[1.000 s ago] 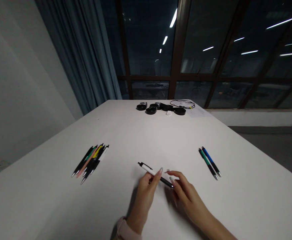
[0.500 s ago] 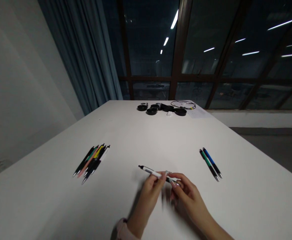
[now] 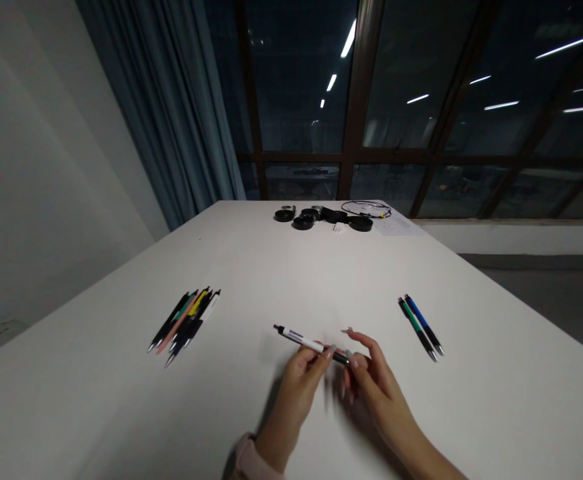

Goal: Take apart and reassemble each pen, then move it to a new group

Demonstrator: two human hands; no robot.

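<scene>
A white pen with a black grip and black clicker is held above the table, its clicker end pointing up and left. My left hand pinches it around the middle, between thumb and fingers. At the tip end, my right hand has thumb and a finger closed on the pen, with the index finger lifted away; the very tip is hidden by the fingers. To the left lies a bunch of several pens. Over on the right, a green pen and a blue pen lie side by side.
At the far end of the white table are several round black objects, a small white item, a coiled black cable and a sheet of paper. Behind stand a blue curtain and dark windows.
My right index finger has lifted off the pen and stretched upward. The pen's clicker end has shifted slightly up and left, and my left hand keeps its pinch.
</scene>
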